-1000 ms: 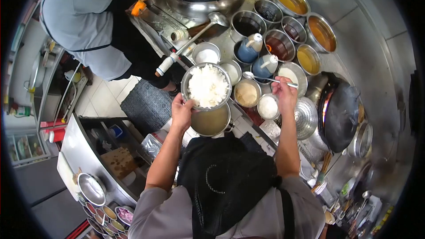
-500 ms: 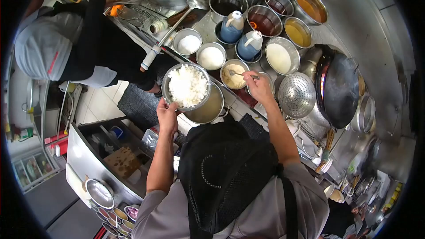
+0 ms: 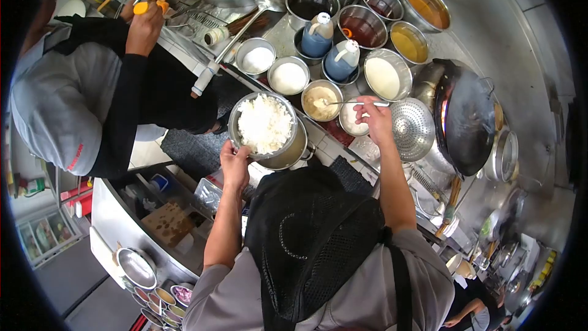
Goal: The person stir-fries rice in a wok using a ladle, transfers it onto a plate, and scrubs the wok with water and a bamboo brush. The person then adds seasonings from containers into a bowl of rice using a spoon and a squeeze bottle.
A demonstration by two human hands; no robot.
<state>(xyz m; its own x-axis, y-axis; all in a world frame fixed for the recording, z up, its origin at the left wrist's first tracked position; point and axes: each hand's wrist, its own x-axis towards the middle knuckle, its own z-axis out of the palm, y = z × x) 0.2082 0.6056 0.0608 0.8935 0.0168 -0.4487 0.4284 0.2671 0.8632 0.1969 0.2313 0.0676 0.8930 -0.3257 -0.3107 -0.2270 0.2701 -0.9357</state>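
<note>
My left hand (image 3: 235, 165) grips the rim of a metal bowl (image 3: 234, 127) heaped with white cooked rice (image 3: 265, 124). The bowl is held over a larger metal pot (image 3: 293, 152), partly covering it. Between the fingers of my right hand (image 3: 375, 121) is the handle of a metal spoon (image 3: 346, 102). Its tip rests in a small metal container (image 3: 323, 117) of pale yellowish seasoning. Under and beside my right hand stands another container (image 3: 352, 124) of white powder. A perforated strainer (image 3: 411, 129) lies just to the right.
Metal pots of sauce, blue bottles (image 3: 317, 38) and tubs of white powder (image 3: 288, 78) crowd the counter. A smoking black wok (image 3: 468, 124) sits over flame at the right. A co-worker (image 3: 92, 98) stands at left near a long-handled ladle (image 3: 236, 43). Below is an open drawer unit (image 3: 147, 208).
My right hand has shifted right and slightly down, showing more of the spoon handle. The rice bowl has moved slightly right and down. The co-worker has lowered an arm and leaned nearer.
</note>
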